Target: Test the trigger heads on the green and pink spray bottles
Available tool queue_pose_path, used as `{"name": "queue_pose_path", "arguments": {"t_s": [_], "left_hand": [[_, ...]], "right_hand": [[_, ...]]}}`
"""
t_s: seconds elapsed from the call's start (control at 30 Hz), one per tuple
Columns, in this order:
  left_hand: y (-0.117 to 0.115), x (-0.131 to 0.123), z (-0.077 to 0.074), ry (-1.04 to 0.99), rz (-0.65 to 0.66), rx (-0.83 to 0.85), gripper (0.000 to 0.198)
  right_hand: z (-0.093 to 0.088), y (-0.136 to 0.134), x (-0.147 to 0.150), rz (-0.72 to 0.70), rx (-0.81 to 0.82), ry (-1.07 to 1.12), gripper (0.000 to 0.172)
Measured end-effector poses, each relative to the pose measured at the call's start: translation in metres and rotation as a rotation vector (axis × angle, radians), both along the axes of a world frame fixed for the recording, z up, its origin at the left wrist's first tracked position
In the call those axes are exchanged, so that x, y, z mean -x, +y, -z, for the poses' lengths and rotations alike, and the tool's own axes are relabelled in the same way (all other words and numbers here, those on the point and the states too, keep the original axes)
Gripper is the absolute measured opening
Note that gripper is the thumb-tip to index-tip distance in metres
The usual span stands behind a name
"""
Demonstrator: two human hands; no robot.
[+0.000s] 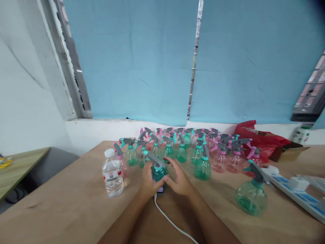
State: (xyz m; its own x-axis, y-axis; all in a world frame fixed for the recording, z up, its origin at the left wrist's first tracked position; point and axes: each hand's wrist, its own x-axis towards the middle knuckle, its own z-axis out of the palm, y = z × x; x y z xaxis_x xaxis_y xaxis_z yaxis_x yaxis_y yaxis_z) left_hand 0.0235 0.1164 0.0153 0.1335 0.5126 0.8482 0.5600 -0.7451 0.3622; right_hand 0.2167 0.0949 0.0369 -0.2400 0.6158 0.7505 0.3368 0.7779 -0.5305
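My left hand (pixel 148 180) and my right hand (pixel 179 179) are cupped from both sides around a teal spray bottle (pixel 158 170) with a grey trigger head, which stands on the wooden table (pixel 76 203). The left hand's fingers curl round its left side. On the other side, the right hand's fingers wrap over its shoulder. Just below the hands the edge of a dark phone (pixel 160 190) shows, with a white cable (pixel 172 222) running from it toward me.
Several green and pink spray bottles (pixel 182 149) crowd the table's far side. A clear water bottle (pixel 112 174) stands left of my hands, and a lone green spray bottle (pixel 251 196) stands to the right. A white power strip (pixel 294 195), a red bag (pixel 259 139) and a cardboard box (pixel 288 152) lie at the right.
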Motion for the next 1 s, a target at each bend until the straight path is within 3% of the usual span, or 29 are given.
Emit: {"name": "queue_pose_path", "arguments": {"t_s": [0.07, 0.13, 0.37, 0.5, 0.67, 0.8, 1.0], "left_hand": [[-0.004, -0.005, -0.001, 0.11, 0.166, -0.007, 0.055], [-0.009, -0.01, -0.003, 0.206, 0.25, -0.007, 0.054], [-0.026, -0.017, -0.012, 0.416, 0.343, 0.095, 0.057], [-0.025, -0.015, -0.018, 0.215, 0.223, 0.143, 0.039], [-0.009, -0.006, -0.016, -0.068, 0.088, 0.385, 0.028], [-0.001, -0.004, -0.011, -0.16, 0.064, 0.525, 0.03], [-0.005, -0.007, -0.014, -0.166, 0.067, 0.543, 0.03]], "right_hand": [[-0.001, -0.002, 0.008, -0.052, -0.028, 0.061, 0.071], [-0.002, -0.004, 0.013, -0.085, -0.021, 0.13, 0.066], [-0.01, 0.0, -0.003, -0.044, 0.151, 0.292, 0.034], [-0.01, 0.011, -0.016, -0.061, 0.267, 0.347, 0.032], [-0.005, 0.025, -0.026, -0.067, 0.391, 0.458, 0.03], [-0.008, 0.029, -0.026, -0.194, 0.456, 0.472, 0.025], [-0.012, 0.025, -0.013, -0.322, 0.571, 0.534, 0.014]]}}
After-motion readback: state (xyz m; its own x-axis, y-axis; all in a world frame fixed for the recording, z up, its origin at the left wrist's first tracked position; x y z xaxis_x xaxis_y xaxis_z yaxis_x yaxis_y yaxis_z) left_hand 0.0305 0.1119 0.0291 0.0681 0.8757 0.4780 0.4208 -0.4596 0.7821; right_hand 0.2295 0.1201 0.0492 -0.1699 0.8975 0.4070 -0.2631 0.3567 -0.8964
